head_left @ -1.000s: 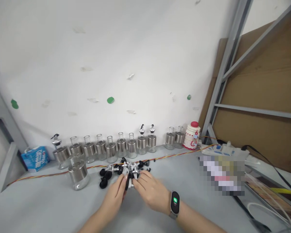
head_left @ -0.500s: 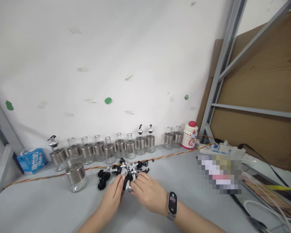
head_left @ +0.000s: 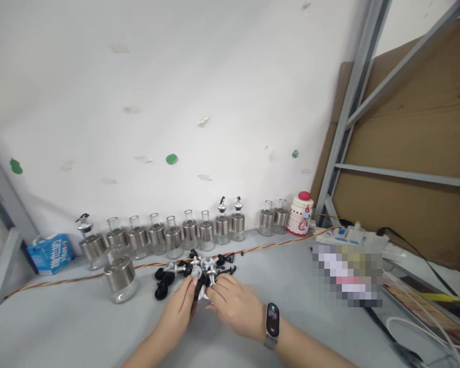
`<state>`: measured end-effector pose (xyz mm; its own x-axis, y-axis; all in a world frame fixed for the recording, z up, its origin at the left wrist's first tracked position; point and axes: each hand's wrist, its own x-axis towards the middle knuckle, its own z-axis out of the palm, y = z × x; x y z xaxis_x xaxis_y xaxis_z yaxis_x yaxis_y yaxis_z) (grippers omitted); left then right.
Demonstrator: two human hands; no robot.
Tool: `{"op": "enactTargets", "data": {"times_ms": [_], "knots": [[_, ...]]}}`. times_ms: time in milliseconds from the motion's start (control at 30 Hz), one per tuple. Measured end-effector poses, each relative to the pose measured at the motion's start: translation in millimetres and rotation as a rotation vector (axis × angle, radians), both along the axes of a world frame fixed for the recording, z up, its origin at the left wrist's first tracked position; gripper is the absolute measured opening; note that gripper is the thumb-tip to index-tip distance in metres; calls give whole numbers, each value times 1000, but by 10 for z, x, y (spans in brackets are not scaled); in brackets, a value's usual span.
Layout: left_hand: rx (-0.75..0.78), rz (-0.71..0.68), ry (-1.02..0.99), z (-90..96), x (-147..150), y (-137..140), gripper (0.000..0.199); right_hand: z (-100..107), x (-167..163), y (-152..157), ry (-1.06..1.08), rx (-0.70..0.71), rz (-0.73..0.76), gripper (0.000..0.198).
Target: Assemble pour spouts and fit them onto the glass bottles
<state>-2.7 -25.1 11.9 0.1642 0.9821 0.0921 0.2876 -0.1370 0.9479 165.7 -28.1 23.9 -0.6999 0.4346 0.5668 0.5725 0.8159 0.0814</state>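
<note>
My left hand (head_left: 183, 301) is closed with thumb and fingers pinching a black-and-silver pour spout (head_left: 202, 293). From the other side, the fingers of my right hand (head_left: 233, 305) grip the same spout; they hide much of it. Just beyond the fingertips lies a pile of loose silver pour spouts (head_left: 210, 262) with black stoppers (head_left: 161, 291). One open glass bottle (head_left: 119, 276) with a steel sleeve stands apart, left of my hands.
Along the wall stand several similar bottles (head_left: 172, 239), a few topped with spouts. A twisted cable (head_left: 260, 247) crosses the table. A blue carton (head_left: 51, 254) is at left; a white-and-red jar (head_left: 299, 214), power strip (head_left: 345, 235) and cables are at right.
The spout between my hands has turned slightly, and the fingers of my right hand have shifted a little on it. The bottles and the pile stay put.
</note>
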Motion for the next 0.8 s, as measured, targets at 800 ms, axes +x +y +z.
{"op": "enactTargets", "data": {"times_ms": [800], "knots": [[124, -30, -45, 1, 56, -93, 32, -45, -153, -99, 676, -945, -16, 26]]}}
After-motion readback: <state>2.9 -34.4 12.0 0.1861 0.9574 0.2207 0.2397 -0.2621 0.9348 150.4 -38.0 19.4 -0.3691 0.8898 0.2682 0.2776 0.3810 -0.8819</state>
